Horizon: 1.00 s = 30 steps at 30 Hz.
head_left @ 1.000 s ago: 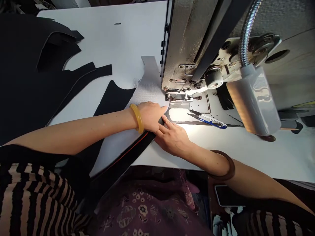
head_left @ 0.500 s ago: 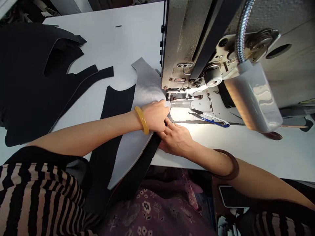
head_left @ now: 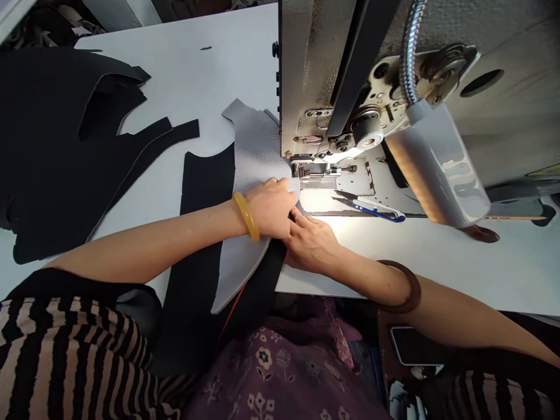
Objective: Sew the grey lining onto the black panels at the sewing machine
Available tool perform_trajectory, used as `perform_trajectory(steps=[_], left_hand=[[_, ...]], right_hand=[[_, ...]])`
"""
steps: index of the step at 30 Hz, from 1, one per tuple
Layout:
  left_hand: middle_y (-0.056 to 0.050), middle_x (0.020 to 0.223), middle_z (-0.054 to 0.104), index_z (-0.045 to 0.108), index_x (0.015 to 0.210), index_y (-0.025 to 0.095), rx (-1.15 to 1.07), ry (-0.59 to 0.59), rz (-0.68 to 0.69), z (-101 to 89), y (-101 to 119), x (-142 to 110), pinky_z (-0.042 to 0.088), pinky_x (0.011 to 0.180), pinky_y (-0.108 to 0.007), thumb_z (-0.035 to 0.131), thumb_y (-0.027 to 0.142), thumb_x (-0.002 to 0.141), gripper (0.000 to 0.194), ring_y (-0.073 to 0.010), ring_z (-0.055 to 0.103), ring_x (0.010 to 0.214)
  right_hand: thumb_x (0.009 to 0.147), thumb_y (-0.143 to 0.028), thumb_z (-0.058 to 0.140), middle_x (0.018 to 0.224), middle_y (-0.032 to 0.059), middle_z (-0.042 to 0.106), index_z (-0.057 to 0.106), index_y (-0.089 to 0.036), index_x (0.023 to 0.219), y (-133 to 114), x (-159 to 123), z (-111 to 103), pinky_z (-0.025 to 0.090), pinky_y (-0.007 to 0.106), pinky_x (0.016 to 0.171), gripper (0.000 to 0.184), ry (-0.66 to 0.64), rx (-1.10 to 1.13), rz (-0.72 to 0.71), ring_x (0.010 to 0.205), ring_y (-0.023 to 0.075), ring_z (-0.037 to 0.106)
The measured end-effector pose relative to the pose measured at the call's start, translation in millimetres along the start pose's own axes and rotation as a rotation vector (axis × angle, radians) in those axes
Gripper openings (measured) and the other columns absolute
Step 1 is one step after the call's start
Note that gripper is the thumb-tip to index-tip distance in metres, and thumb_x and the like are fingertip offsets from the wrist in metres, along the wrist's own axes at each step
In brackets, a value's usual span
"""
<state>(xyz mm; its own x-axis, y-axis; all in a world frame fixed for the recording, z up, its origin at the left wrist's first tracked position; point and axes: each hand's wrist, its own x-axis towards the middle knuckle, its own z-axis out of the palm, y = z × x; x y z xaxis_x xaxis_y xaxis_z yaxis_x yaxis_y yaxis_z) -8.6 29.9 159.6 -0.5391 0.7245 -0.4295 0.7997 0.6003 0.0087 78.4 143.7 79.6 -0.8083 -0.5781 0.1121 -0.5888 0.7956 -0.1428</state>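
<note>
A curved grey mesh fabric piece (head_left: 258, 146) lies over a larger black fabric piece (head_left: 192, 233), its right edge at the presser foot (head_left: 297, 170) of a sewing machine. My left hand (head_left: 271, 207), with a yellow bangle at the wrist, presses on the grey piece just in front of the foot, fingers bent and drawn together. Close against it, my right hand (head_left: 312, 242) grips the fabric edge; its thumb is hidden. A red line (head_left: 234, 306) shows on the black fabric beside the grey tip. Blue-handled thread snips (head_left: 371, 209) lie right of the foot.
Stacked black fabric pieces (head_left: 52, 146) cover the left of the white table (head_left: 394, 251). The machine head (head_left: 324, 70) rises at the back, with a lamp (head_left: 441, 163) hanging from a flexible metal neck. A phone (head_left: 415, 346) lies below the table's front edge.
The grey piece's lower tip has moved up and right, toward the machine, uncovering more of the red line. Both hands keep their hold near the foot. The whole view has shifted slightly.
</note>
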Motion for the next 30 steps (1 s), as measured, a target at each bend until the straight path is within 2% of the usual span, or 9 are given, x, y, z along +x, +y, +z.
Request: perform_trajectory(steps=[3, 6, 9, 13, 17, 22, 24, 26, 30], left_hand=[[-0.014, 0.108, 0.053, 0.059, 0.102, 0.013, 0.013, 0.035, -0.002, -0.6, 0, -2, 0.051, 0.074, -0.037, 0.055, 0.02, 0.072, 0.032, -0.0295, 0.054, 0.099], [-0.013, 0.107, 0.054, 0.06, 0.099, 0.015, 0.025, 0.058, -0.021, -0.3, 0, -3, 0.05, 0.068, -0.035, 0.054, 0.02, 0.074, 0.026, -0.0263, 0.057, 0.09], [-0.011, 0.102, 0.057, 0.058, 0.106, 0.016, 0.009, -0.008, -0.054, -2.9, -1, -1, 0.05, 0.069, -0.038, 0.054, 0.024, 0.075, 0.032, -0.0255, 0.06, 0.082], [-0.012, 0.095, 0.062, 0.054, 0.115, 0.014, -0.021, -0.135, -0.063, -12.4, -1, 3, 0.05, 0.074, -0.041, 0.052, 0.026, 0.074, 0.043, -0.0301, 0.062, 0.086], [-0.013, 0.091, 0.066, 0.05, 0.124, 0.013, -0.042, -0.191, -0.071, -17.8, -1, 6, 0.049, 0.074, -0.038, 0.052, 0.027, 0.069, 0.056, -0.031, 0.062, 0.088], [-0.014, 0.092, 0.067, 0.039, 0.136, 0.012, -0.064, -0.257, -0.111, -16.2, 0, 8, 0.044, 0.061, -0.032, 0.052, 0.027, 0.07, 0.07, -0.03, 0.063, 0.082], [-0.013, 0.086, 0.066, 0.043, 0.131, 0.011, -0.078, -0.247, -0.099, -16.6, -1, 8, 0.041, 0.057, -0.03, 0.052, 0.024, 0.071, 0.063, -0.0275, 0.062, 0.076], [-0.011, 0.08, 0.065, 0.052, 0.118, 0.011, -0.103, -0.218, -0.081, -17.9, -2, 8, 0.037, 0.054, -0.028, 0.05, 0.021, 0.072, 0.047, -0.0239, 0.06, 0.068], [-0.007, 0.078, 0.063, 0.058, 0.095, 0.013, -0.155, -0.185, -0.06, -20.3, -4, 11, 0.034, 0.053, -0.027, 0.051, 0.019, 0.072, 0.024, -0.019, 0.055, 0.063]], right_hand=[[0.078, -0.021, 0.056, 0.122, 0.0191, 0.058, 0.061, -0.009, 0.124, 2, 2, -2, 0.05, 0.041, 0.077, 0.048, -0.035, -0.022, 0.014, 0.121, 0.0428, 0.046], [0.08, -0.024, 0.057, 0.126, 0.0204, 0.056, 0.057, -0.009, 0.128, 4, 3, -4, 0.049, 0.042, 0.08, 0.051, -0.08, -0.034, 0.035, 0.122, 0.0422, 0.046], [0.078, -0.033, 0.064, 0.131, 0.0222, 0.052, 0.053, -0.007, 0.132, 5, 3, -7, 0.049, 0.044, 0.081, 0.061, -0.128, -0.017, 0.031, 0.124, 0.0453, 0.043], [0.074, -0.042, 0.068, 0.136, 0.0237, 0.047, 0.049, -0.005, 0.135, 5, 2, -11, 0.049, 0.046, 0.083, 0.073, -0.159, 0.001, -0.019, 0.126, 0.0501, 0.038], [0.077, -0.041, 0.066, 0.137, 0.0247, 0.046, 0.048, -0.005, 0.136, 6, 2, -14, 0.049, 0.047, 0.082, 0.072, -0.179, -0.023, -0.019, 0.125, 0.051, 0.039], [0.077, -0.04, 0.065, 0.134, 0.026, 0.049, 0.045, -0.003, 0.138, 4, -1, -15, 0.048, 0.049, 0.084, 0.074, -0.199, -0.022, -0.117, 0.122, 0.0498, 0.044], [0.078, -0.042, 0.063, 0.134, 0.0271, 0.047, 0.043, -0.002, 0.138, 3, -2, -14, 0.049, 0.048, 0.083, 0.075, -0.186, -0.028, -0.123, 0.121, 0.0496, 0.044], [0.078, -0.043, 0.061, 0.134, 0.0285, 0.047, 0.044, 0.0, 0.137, 2, -3, -14, 0.048, 0.049, 0.082, 0.075, -0.172, -0.047, -0.135, 0.119, 0.0489, 0.046], [0.081, -0.038, 0.055, 0.126, 0.031, 0.051, 0.046, 0.003, 0.132, -1, -4, -14, 0.049, 0.046, 0.077, 0.067, -0.141, -0.058, -0.224, 0.106, 0.0399, 0.055]])
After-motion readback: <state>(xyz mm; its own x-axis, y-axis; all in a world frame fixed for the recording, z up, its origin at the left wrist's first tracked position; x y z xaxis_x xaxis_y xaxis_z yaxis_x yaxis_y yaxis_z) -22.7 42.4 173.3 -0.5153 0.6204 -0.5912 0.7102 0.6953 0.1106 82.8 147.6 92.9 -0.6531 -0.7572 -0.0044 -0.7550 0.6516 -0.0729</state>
